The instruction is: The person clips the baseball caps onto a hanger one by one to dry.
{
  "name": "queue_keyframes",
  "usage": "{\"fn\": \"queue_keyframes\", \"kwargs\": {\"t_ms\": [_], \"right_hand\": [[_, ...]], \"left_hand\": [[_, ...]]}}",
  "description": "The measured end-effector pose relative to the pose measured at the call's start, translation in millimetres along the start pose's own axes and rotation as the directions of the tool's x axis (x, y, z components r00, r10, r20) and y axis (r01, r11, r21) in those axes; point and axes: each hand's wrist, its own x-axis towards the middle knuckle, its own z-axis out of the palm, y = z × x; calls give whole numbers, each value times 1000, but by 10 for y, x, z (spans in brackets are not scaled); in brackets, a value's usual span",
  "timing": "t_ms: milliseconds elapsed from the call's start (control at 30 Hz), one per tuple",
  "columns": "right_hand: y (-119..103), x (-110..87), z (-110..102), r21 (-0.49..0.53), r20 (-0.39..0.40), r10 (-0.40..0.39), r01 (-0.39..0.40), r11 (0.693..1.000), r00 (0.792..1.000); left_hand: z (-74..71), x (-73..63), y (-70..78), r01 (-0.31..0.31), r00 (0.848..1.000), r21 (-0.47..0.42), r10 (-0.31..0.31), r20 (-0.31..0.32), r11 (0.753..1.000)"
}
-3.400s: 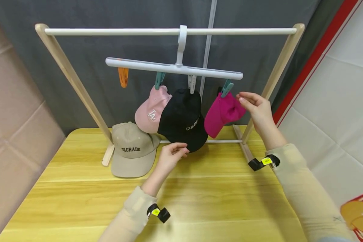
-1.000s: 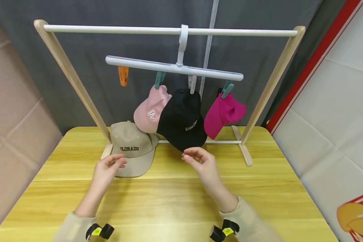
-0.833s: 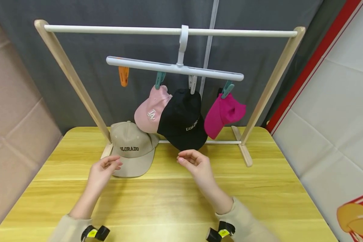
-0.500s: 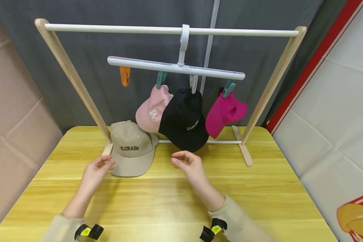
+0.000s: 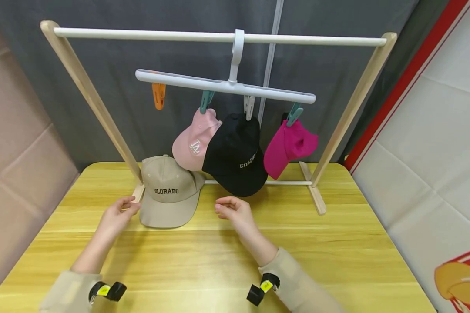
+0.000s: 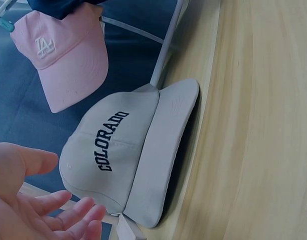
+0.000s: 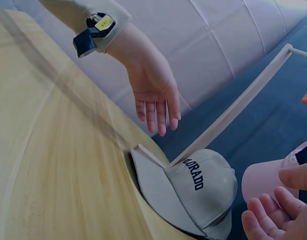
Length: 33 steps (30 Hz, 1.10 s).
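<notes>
A beige baseball cap (image 5: 168,187) lettered COLORADO sits on the wooden table by the rack's left foot. My left hand (image 5: 117,215) hovers just left of its brim, fingers relaxed and holding nothing. On the brim's other side my right hand (image 5: 235,213) is empty too, below the hanging caps. In the left wrist view the loosely spread left fingers (image 6: 68,212) show beside the crown of the cap. A pink cap (image 5: 193,143), a black cap (image 5: 235,156) and a magenta cap (image 5: 287,145) hang from clips on a white hanger (image 5: 223,86).
The hanger hooks over the white rail (image 5: 149,34) of a wooden rack. An orange clip (image 5: 158,96) at its left end holds nothing. Slanted posts, one of them the right post (image 5: 352,108), stand on feet on the table (image 5: 203,261). A grey curtain (image 5: 113,87) hangs behind.
My right hand has come from the magenta cap down and left to below the black cap. The left hand has shifted left, past the beige cap's brim. The caps hang as before.
</notes>
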Motion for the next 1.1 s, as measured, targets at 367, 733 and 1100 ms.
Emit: {"fn": "queue_keyframes", "kwargs": {"t_ms": [367,733,1100], "right_hand": [[148,91,39,25,20,47,-48,999,999],[286,160,124,33,128,150,-155,987,980],[363,225,142,142,257,231,-273,951,938]], "left_hand": [[-11,25,-73,45,999,-13,-45,27,999],[34,74,-162,125,988,-56,-120,95,991],[144,102,-215,203,972,-128,-185,142,971]]}}
